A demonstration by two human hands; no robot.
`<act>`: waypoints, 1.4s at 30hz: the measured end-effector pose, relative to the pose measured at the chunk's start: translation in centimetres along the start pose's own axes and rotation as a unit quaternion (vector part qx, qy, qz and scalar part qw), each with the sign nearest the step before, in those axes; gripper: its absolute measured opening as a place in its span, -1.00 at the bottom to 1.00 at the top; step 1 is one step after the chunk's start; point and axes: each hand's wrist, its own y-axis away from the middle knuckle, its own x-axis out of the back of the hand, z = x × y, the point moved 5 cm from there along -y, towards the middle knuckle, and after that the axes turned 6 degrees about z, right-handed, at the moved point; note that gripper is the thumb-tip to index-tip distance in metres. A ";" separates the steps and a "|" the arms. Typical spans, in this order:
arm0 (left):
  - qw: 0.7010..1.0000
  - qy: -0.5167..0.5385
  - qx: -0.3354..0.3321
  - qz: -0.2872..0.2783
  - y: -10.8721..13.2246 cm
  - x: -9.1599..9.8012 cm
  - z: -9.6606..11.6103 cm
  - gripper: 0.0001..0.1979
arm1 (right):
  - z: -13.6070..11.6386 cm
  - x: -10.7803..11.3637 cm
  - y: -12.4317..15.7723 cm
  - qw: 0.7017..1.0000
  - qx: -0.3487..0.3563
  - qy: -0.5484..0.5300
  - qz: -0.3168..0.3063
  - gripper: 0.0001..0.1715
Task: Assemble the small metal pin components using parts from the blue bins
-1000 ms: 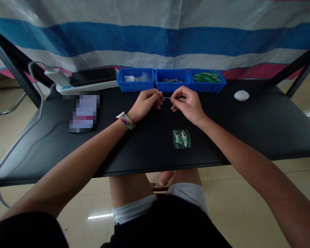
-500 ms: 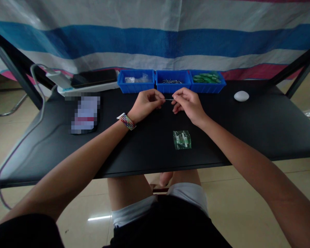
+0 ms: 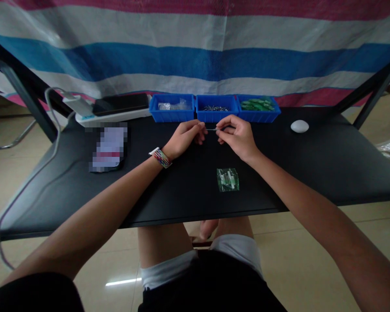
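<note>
Head view: left hand (image 3: 184, 138) and right hand (image 3: 235, 136) raised close together just above the black surface (image 3: 328, 164), fingertips pinched on the two ends of a thin metal pin (image 3: 212, 129) bridging the gap between them. Seemingly mid-way through the work: one small green bag (image 3: 228, 179) of parts already lying near the right wrist, toward the body; the pin not yet bagged. Both forearms stretched forward, wrists slightly cocked inward, other fingers curled. Just beyond the knuckles, three blue bins: left bin (image 3: 171, 108) with clear bags, middle bin (image 3: 217, 108) with metal pins, right bin (image 3: 259, 108) with green pieces. Well right of the right hand, a white oval object (image 3: 299, 126).
</note>
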 end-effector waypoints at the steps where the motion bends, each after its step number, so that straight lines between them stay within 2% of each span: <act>1: 1.000 -0.008 0.000 -0.004 0.0 -0.1 0.0 -0.66 | 0.0 0.0 0.0 1.000 0.002 0.001 -0.002 -0.78; 6: 1.000 -0.001 -0.026 -0.005 0.2 0.0 0.3 -0.74 | 0.2 0.0 0.1 1.000 -0.005 -0.005 -0.020 -0.74; 11: 0.999 0.011 -0.044 0.003 0.1 0.1 0.6 -0.83 | 0.3 -0.3 0.3 0.997 -0.055 -0.031 -0.041 -0.67; 17: 0.998 0.019 -0.057 0.005 0.1 0.1 0.6 -0.78 | 0.7 -0.5 0.4 0.996 -0.072 -0.034 -0.029 -0.66; 25: 0.998 0.009 -0.051 -0.020 0.2 0.1 0.3 -0.72 | 0.5 -0.4 0.3 0.999 -0.046 -0.019 0.003 -0.74; 27: 0.999 0.009 -0.040 -0.028 0.2 0.1 0.2 -0.70 | -0.4 0.5 -0.4 0.999 -0.018 -0.011 0.033 -0.75; 30: 0.999 0.016 -0.025 -0.034 0.2 0.1 0.0 -0.73 | -3.8 3.6 -2.2 0.986 0.090 0.035 0.136 -0.76; 33: 0.999 0.020 -0.023 -0.040 0.2 0.1 -0.1 -0.76 | -7.9 7.2 -3.7 0.933 0.204 0.096 0.279 -0.80; 35: 0.999 0.019 -0.025 -0.043 0.2 0.2 -0.2 -0.76 | -9.2 8.6 -4.4 0.903 0.252 0.109 0.330 -0.85; 37: 0.999 0.017 -0.024 -0.046 0.1 0.2 -0.4 -0.76 | -8.6 8.6 -5.1 0.899 0.257 0.138 0.327 -0.86; 38: 0.999 0.016 -0.021 -0.047 0.1 0.2 -0.5 -0.76 | -7.7 8.1 -5.5 0.906 0.245 0.162 0.306 -0.85; 40: 0.998 0.014 -0.017 -0.051 0.1 0.2 -0.6 -0.77 | -5.3 6.4 -6.3 0.934 0.197 0.220 0.201 -0.86; 41: 0.998 0.016 -0.015 -0.052 0.1 0.2 -0.6 -0.77 | -4.2 5.6 -6.4 0.939 0.175 0.250 0.160 -0.87; 42: 0.998 0.018 -0.013 -0.054 0.2 0.1 -0.5 -0.78 | -3.4 5.3 -6.4 0.938 0.160 0.267 0.151 -0.87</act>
